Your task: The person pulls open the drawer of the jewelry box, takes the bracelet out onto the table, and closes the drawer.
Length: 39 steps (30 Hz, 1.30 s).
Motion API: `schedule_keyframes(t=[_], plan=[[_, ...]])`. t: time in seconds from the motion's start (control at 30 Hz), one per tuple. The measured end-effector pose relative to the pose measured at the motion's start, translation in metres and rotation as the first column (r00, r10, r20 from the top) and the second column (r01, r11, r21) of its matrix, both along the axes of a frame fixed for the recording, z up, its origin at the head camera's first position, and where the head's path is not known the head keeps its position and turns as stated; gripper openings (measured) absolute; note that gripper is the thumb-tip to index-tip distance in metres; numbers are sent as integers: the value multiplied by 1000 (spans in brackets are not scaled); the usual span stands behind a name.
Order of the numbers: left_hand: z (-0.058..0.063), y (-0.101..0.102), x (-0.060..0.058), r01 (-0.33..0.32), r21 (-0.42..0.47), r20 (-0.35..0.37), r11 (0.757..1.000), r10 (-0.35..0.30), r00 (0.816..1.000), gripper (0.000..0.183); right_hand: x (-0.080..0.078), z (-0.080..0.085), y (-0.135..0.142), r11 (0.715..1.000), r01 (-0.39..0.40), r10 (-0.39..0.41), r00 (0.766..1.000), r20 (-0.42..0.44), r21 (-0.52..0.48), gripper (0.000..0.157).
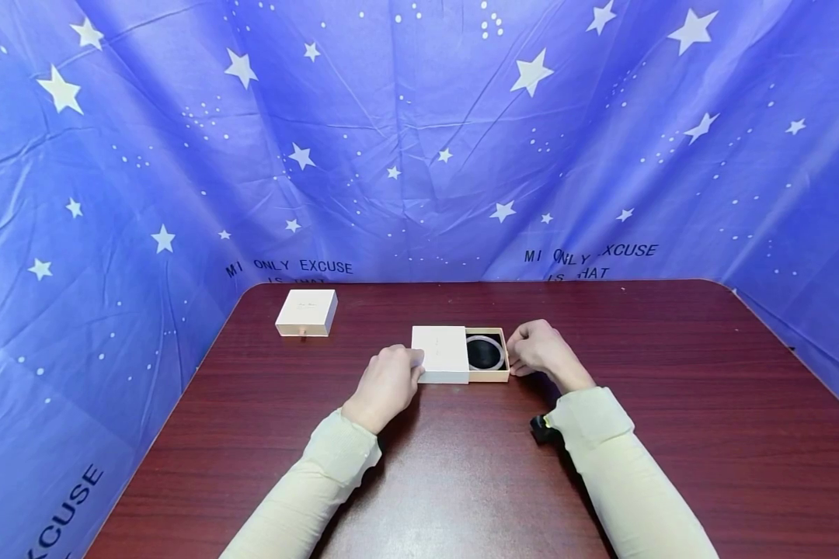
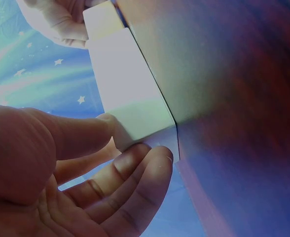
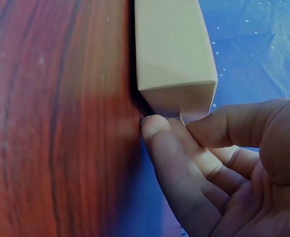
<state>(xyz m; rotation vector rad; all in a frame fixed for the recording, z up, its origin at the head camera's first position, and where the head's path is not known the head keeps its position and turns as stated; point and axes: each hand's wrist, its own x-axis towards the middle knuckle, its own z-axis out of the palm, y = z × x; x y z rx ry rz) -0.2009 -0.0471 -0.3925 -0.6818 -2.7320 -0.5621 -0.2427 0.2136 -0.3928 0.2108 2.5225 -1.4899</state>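
A white drawer-style gift box (image 1: 440,355) lies on the table with its beige inner tray (image 1: 489,376) slid partly out to the right. Inside the tray, a pale round bangle (image 1: 501,353) circles a black insert (image 1: 483,354). My left hand (image 1: 388,380) holds the left end of the white sleeve, thumb (image 2: 83,132) on one side and fingers at the end face. At the tray's outer end, my right hand (image 1: 541,349) pinches a small pull tab (image 3: 182,118) between thumb and fingers. Most of that tab is hidden by the fingertips.
A second white box (image 1: 308,309) with a small tab on its front sits at the back left of the dark red wooden table (image 1: 454,481). Behind and beside the table hangs a blue curtain (image 1: 391,116) with white stars.
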Motion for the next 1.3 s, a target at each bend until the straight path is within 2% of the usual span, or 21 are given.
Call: schedule_keyframes(t=[0.53,1.3], plan=[[0,0,0,1,0,3,1000,-1,1000,37,3,5,4,998,-17,17,1000,-8,60,19],[0,0,0,3,5,1,1000,-3,1000,37,1,4,8,998,-7,7,1000,-8,65,15]])
